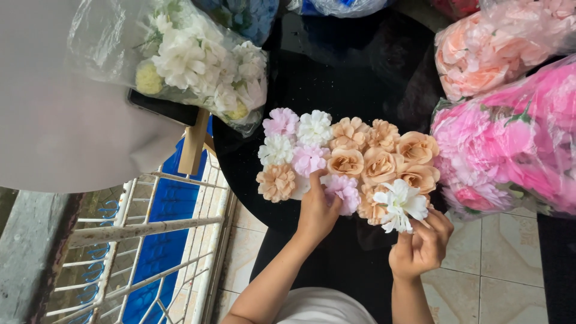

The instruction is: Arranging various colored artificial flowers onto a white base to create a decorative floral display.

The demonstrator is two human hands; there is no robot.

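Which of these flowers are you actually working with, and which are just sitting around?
In hand:
left hand on the flower cluster
right hand holding a white flower

Lying about:
bag of white flowers
bag of peach flowers
bag of pink flowers

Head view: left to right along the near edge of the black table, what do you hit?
White metal railing → left hand on a pale pink fabric flower → right hand holding a white fabric flower → clear bag of bright pink flowers.

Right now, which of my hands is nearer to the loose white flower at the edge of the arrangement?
Right. The right hand holds the white flower from just below; the left hand is off to its left, on the pink flower.
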